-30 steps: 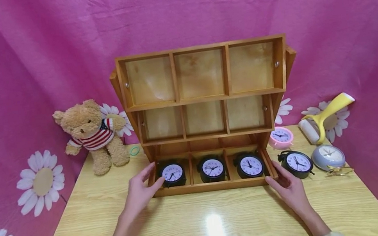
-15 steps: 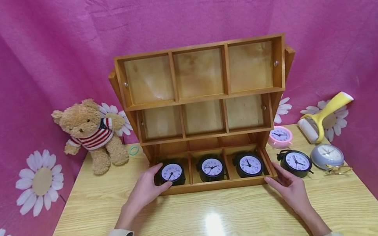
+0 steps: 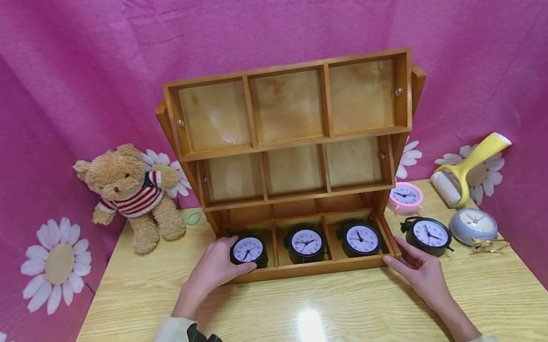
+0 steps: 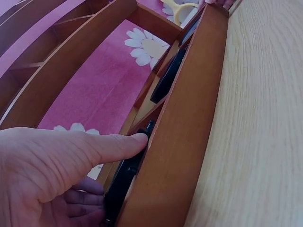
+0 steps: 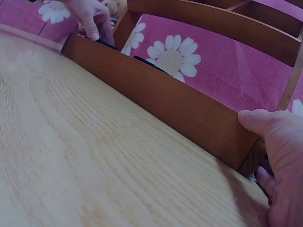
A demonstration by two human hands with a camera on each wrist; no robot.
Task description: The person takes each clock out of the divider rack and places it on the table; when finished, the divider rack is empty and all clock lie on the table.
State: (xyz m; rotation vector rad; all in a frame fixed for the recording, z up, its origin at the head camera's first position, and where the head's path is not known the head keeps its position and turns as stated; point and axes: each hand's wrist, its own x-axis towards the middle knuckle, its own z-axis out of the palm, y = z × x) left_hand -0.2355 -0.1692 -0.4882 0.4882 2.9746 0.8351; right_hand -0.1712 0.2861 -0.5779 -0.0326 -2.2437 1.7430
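Three black clocks stand in the bottom row of the wooden shelf (image 3: 303,197), one per compartment. Around the left one (image 3: 248,250) my left hand (image 3: 210,267) has its thumb at the front and fingers at the side and top, gripping it; in the left wrist view the thumb of that hand (image 4: 61,165) lies against the clock's edge (image 4: 120,187). The middle clock (image 3: 306,243) and right clock (image 3: 360,238) are untouched. At the shelf's lower right corner my right hand (image 3: 422,275) holds the end, thumb on the front board (image 5: 189,113) in the right wrist view.
Right of the shelf are a pink clock (image 3: 405,197), another black clock (image 3: 429,235), a grey-blue clock (image 3: 473,225), glasses (image 3: 490,245) and a yellow-handled roller (image 3: 474,169). To its left sit a teddy bear (image 3: 130,194) and a green ring (image 3: 193,218).
My left hand has moved right from the shelf's left end, and its thumb and fingers have closed around the left clock. The right hand has stayed at the right corner.
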